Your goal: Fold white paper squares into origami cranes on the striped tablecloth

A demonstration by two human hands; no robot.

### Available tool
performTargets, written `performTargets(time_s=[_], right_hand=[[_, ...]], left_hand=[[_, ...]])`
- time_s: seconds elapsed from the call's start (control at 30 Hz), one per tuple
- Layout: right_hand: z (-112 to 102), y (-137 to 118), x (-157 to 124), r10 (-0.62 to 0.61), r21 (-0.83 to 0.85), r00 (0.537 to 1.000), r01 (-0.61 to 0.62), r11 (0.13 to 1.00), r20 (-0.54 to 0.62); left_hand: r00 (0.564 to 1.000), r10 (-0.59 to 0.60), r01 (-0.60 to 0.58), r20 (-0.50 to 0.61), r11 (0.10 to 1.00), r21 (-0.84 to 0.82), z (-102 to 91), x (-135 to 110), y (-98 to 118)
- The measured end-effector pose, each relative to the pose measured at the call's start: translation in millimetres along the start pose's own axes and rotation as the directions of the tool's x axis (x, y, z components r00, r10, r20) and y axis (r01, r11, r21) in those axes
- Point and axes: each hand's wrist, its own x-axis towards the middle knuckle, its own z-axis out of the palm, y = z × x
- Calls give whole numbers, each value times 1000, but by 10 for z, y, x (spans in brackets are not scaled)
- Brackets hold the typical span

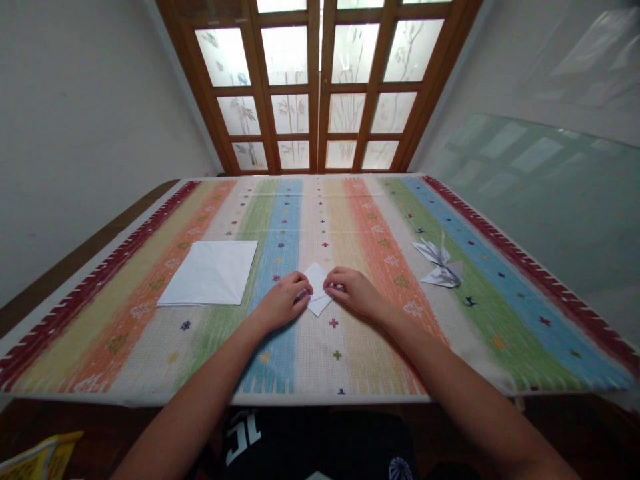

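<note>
Between my hands, at the middle of the table, lies a small folded sheet of white paper (317,305), turned so that one corner points toward me and another away. My left hand (286,300) grips its left side, fingers bent and pressed together. On the opposite side, my right hand (354,291) pinches the right edge with thumb and fingers. A crease or flap edge crosses the paper near its lower part. The fingers cover both side corners.
A stack of white square paper (210,273) lies to the left. To the right sit folded white paper cranes (441,263). A striped, patterned cloth (320,373) covers the table. Wooden doors with glass panes (317,87) stand beyond, and a glass panel (545,200) leans at right.
</note>
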Motion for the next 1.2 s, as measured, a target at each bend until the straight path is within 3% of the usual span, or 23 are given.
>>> performTargets(time_s=[0.27,0.6,1.03,1.2], right_hand=[[89,91,-2,66,-113,993,-77,991,-94],[64,49,31,103,24,987,-101,995,-127],[115,80,71,204,94,966,-191,977,-160],[81,42,69,142,82,980,-131,988,-142]], left_hand=[[999,-26,26,-24,999,-26,35,28,-27],[992,-104,108,-76,993,54,80,20,-57],[999,-17,20,-39,998,62,94,45,-50],[994,-61,64,-86,998,27,111,39,-49]])
